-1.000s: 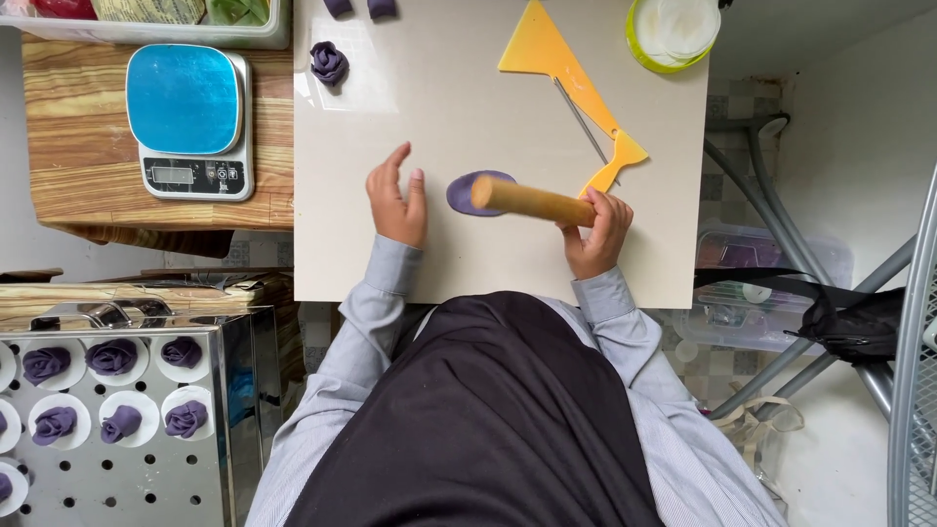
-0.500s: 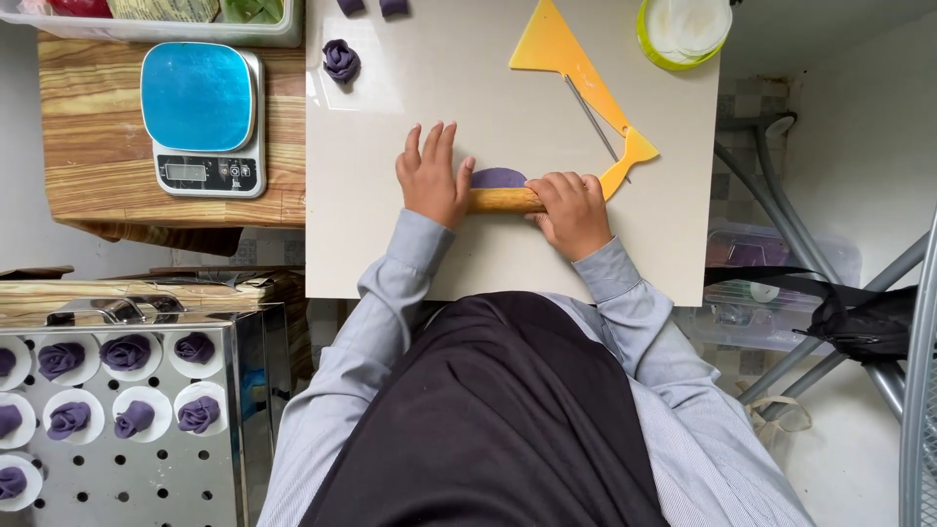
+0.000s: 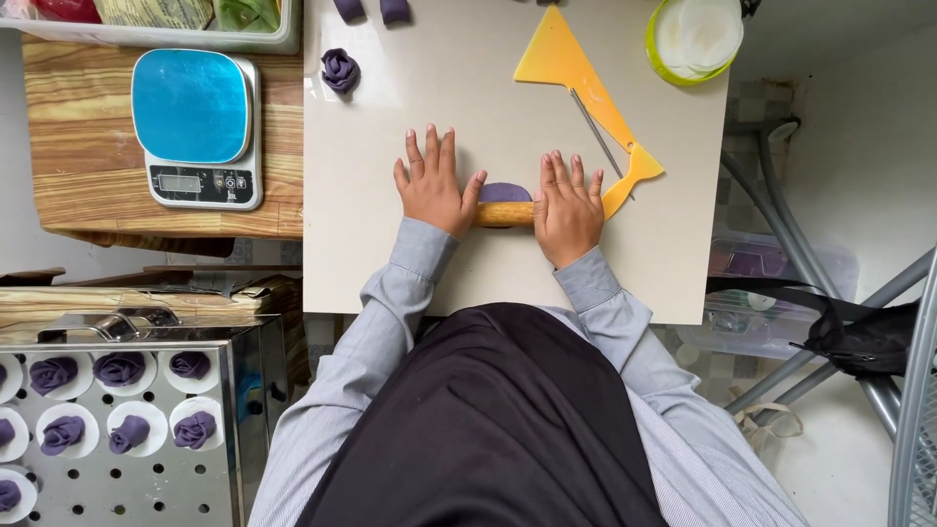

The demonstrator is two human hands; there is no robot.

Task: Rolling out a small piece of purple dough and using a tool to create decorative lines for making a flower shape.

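My left hand (image 3: 429,183) and my right hand (image 3: 569,207) lie flat, fingers spread, on the two ends of a wooden rolling pin (image 3: 505,214). The pin rests on a flat piece of purple dough (image 3: 505,192) on the white board (image 3: 468,107). Only the dough's far edge shows beyond the pin. Both palms press down on the pin rather than wrap around it.
A yellow plastic scraper (image 3: 576,78) and a thin metal stick (image 3: 597,132) lie right of my hands. A purple dough rose (image 3: 340,69) sits at the board's far left. Blue kitchen scale (image 3: 196,127) on the wooden table. Steel perforated tray (image 3: 117,429) holds several purple roses. Green-rimmed bowl (image 3: 695,37) far right.
My hands moved from the pin's ends onto its top and pushed it away from me over the dough. The dough is more covered now.
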